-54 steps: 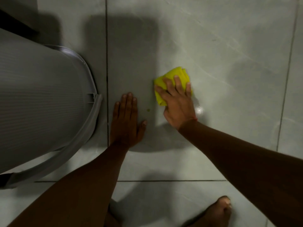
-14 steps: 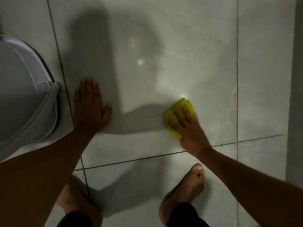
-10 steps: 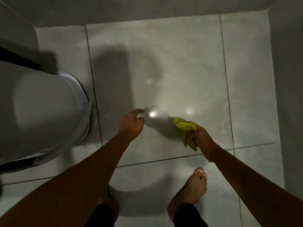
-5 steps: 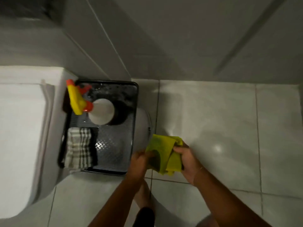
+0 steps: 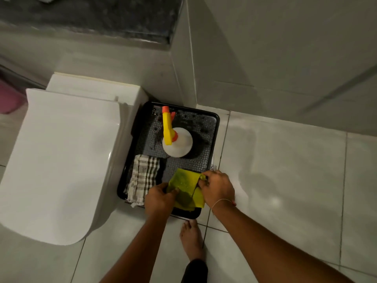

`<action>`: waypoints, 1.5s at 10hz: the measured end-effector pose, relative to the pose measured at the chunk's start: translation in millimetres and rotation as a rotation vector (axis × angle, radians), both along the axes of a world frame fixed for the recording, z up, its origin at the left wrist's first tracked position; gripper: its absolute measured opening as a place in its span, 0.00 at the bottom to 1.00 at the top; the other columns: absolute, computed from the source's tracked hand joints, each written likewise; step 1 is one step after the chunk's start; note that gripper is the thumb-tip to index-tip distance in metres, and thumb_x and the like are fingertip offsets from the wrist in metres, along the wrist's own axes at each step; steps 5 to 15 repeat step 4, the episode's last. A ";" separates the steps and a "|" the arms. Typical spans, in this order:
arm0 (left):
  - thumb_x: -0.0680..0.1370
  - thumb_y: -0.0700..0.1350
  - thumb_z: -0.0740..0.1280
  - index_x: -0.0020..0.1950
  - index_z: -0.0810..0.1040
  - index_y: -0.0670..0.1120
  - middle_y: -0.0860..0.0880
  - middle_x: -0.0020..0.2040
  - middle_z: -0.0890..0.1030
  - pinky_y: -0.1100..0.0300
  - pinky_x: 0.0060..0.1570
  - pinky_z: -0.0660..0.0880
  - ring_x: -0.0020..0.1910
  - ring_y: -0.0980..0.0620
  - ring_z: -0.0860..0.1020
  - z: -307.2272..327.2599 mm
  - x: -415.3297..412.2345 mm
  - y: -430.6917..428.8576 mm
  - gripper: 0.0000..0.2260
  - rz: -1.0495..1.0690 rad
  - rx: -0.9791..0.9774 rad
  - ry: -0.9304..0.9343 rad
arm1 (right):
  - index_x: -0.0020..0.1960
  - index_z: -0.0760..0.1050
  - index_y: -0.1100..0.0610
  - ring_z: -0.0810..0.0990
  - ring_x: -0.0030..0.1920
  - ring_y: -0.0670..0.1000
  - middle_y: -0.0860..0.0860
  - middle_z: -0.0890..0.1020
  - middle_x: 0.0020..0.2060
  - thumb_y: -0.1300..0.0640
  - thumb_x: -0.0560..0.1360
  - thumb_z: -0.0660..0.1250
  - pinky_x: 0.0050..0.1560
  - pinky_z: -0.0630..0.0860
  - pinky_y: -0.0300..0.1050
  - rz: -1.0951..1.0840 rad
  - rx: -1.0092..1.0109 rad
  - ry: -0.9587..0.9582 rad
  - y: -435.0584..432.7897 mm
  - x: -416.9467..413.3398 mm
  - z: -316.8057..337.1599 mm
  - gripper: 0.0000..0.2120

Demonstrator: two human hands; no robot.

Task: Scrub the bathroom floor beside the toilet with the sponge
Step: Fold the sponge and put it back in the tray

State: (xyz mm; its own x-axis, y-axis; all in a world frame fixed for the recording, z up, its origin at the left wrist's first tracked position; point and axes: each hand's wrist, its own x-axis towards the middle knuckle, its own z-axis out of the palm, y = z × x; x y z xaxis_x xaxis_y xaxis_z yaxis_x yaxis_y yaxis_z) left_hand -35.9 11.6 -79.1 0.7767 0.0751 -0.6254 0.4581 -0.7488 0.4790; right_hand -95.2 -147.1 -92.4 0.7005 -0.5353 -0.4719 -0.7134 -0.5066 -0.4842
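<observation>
The yellow sponge cloth (image 5: 185, 186) is folded and held between both hands over the near right corner of a black tray (image 5: 215, 127). My left hand (image 5: 158, 198) pinches its left edge. My right hand (image 5: 217, 187) grips its right edge. The white toilet (image 5: 59, 160) stands to the left of the tray. The pale tiled floor (image 5: 285, 180) beside it stretches to the right and looks wet and glossy.
In the tray stand a white spray bottle (image 5: 177, 142) with a yellow and orange trigger and a folded checked cloth (image 5: 143, 176). My bare foot (image 5: 191, 240) rests on the floor just below the tray. Tiled walls (image 5: 265, 48) close the corner behind.
I stopped scrubbing, lifted the sponge cloth off the floor, took it in both hands and brought it over the tray beside the toilet. My view rose as I stood up.
</observation>
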 end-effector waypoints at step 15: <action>0.81 0.53 0.59 0.55 0.78 0.48 0.49 0.53 0.82 0.59 0.31 0.74 0.38 0.48 0.82 81.3 -21.8 -41.2 0.12 -0.779 0.491 -0.423 | 0.59 0.79 0.48 0.80 0.39 0.47 0.47 0.81 0.35 0.55 0.74 0.72 0.46 0.78 0.42 -0.541 0.260 -0.480 -46.4 -38.2 143.8 0.14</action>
